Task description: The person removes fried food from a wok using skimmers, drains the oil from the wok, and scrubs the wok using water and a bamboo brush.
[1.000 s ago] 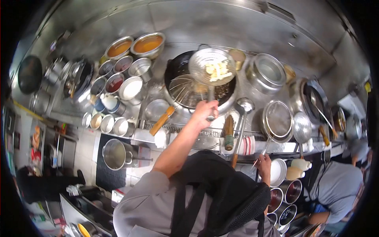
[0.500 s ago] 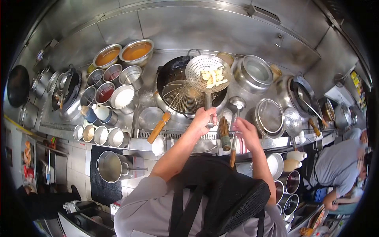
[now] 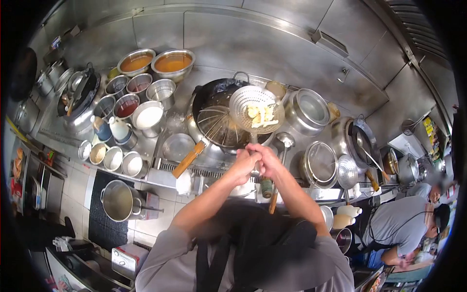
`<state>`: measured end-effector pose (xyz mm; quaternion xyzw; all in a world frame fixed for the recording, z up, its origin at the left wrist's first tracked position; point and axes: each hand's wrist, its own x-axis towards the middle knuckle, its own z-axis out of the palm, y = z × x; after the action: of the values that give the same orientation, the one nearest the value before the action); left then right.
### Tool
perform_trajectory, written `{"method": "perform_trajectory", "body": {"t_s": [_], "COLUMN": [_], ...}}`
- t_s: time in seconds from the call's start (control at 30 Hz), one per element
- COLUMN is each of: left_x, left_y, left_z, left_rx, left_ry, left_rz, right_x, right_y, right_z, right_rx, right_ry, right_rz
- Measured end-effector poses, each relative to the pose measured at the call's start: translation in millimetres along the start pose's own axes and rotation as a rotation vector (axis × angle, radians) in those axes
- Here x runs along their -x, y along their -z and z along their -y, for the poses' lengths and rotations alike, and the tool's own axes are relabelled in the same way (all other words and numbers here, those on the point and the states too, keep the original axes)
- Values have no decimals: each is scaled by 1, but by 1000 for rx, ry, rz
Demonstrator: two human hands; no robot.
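Observation:
My left hand and my right hand are closed together round the handle of a perforated skimmer. Pale yellowish pieces of food lie in its bowl, above the right part of a black wok. A wire strainer with a wooden handle rests across the wok, left of my hands. Just right of my hands lie a metal ladle and, partly hidden under my right forearm, a brush with a green-bound handle.
Two bowls of orange liquid stand at the back left, near several metal pots of sauces and powders. On the right are a round strainer, a stacked pot and another wok. A co-worker stands at the right.
My right hand has moved left from beside the ladle and brush onto the skimmer's handle, joining my left hand. The skimmer stays above the wok. The camera view has turned slightly.

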<state>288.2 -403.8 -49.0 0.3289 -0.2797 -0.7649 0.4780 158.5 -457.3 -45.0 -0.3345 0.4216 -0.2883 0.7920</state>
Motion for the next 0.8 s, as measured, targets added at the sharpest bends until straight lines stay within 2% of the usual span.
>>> {"method": "perform_trajectory", "body": {"t_s": [0.07,0.13,0.23,0.33,0.5,0.73,0.8], "left_x": [5,21,24,41,49,55,57], "left_y": [-11,-18,1,1,28,11,20], "left_z": [-10,-32,-33,-31,3,2,3], "left_rx": [-243,-500,-630,-616,-600,-729,-767], "left_ry": [-90,-26,51,99,197,220,239], "left_rz": [-83,44,356,324,1,11,33], "right_x": [3,24,30,31,28,31,28], "right_y": [-10,-2,37,57,68,63,55], "right_z": [2,20,24,16,26,20,16], "right_rx": [-126,-6,-35,-57,-30,-307,-279], "right_ry": [33,120,-11,39,40,29,61], "right_rz": [-21,-43,-138,-132,-113,64,57]}}
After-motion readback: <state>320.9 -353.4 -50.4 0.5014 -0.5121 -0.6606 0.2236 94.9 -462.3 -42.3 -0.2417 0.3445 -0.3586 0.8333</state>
